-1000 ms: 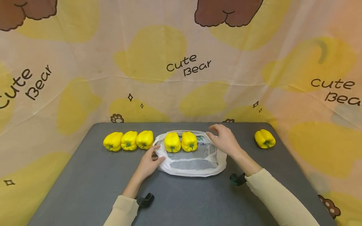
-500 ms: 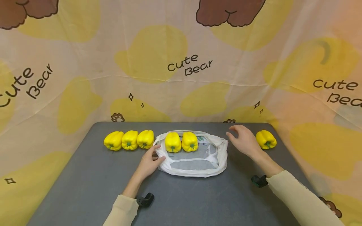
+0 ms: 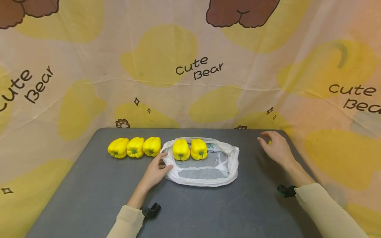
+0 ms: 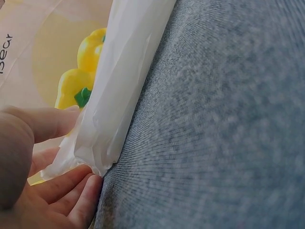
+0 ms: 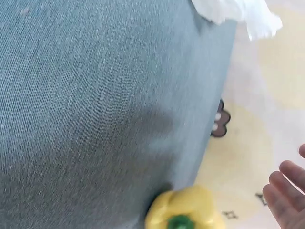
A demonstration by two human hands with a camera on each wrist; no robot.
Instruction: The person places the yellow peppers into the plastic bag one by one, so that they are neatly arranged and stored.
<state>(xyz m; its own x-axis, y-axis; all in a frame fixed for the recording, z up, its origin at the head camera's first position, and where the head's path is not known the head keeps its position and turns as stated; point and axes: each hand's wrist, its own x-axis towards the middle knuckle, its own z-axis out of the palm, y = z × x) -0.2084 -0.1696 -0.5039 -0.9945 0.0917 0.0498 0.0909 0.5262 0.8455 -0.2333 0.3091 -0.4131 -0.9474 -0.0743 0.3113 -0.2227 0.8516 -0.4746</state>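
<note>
At the middle of the table, a white plastic bag (image 3: pixel 202 181) lies with its mouth spread wide. Two yellow bell peppers (image 3: pixel 181 149) sit inside it, side by side along the far edge. My left hand (image 3: pixel 154 170) holds the bag's left rim, with thumb and fingers on either side of the plastic in the left wrist view. On the right, my right hand (image 3: pixel 276 148) hovers with fingers apart in front of another yellow bell pepper (image 5: pixel 186 210), which it mostly hides in the head view. The right wrist view shows a gap between fingers and pepper.
Three more yellow bell peppers (image 3: pixel 135 147) stand in a row just left of the bag. The grey table (image 3: pixel 202 211) ends at the back and sides against a patterned cloth backdrop (image 3: pixel 160 66).
My right hand has moved right, from the bag's right edge to over the lone pepper, now mostly covering it. The left hand has stayed at the bag's left rim.
</note>
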